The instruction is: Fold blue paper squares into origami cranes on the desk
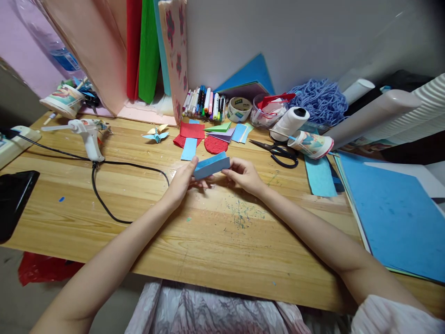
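Note:
A folded strip of blue paper is held above the middle of the wooden table, tilted up to the right. My left hand grips its left end, thumb on top and fingers underneath. At its right end, my right hand pinches the lower corner between thumb and curled fingers. Just behind the strip lie a red paper circle, a light blue paper piece on red paper, and folded green and purple papers.
Black scissors lie behind my right hand. A white glue gun with a black cable stands at left. Markers, tape, blue yarn and a paper cup line the back. Blue sheets lie at right.

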{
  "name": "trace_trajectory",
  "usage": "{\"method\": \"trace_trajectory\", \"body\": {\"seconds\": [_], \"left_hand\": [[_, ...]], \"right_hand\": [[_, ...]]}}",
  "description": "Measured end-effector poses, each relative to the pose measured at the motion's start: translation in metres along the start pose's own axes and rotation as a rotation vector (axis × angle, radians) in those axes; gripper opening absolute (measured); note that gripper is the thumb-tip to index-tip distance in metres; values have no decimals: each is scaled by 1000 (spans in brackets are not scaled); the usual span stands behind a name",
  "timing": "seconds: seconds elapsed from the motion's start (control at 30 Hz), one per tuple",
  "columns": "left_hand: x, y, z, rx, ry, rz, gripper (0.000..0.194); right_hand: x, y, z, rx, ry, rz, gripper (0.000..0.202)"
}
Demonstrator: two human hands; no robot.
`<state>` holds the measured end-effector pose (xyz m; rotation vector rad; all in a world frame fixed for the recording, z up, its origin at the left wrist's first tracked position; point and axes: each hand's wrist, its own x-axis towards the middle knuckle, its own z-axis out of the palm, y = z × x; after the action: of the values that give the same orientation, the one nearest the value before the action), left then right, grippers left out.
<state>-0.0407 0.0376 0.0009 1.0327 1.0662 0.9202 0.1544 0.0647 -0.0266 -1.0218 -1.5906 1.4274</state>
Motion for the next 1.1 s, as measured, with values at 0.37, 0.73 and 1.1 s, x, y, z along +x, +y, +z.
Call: {"method": "trace_trajectory", "body": {"seconds": [0.37,0.73,1.1], "left_hand": [[-3,-5,8,128,133,157,27],[-7,-4,6,274,122,179,21],[-11,-7,12,243,152,176,24]], "right_hand": [[-1,-2,1,27,-61,-26,27],[-5,2,0,-171,-84,-89,31],[-10,-4,2,-409,19,-206,37]]}}
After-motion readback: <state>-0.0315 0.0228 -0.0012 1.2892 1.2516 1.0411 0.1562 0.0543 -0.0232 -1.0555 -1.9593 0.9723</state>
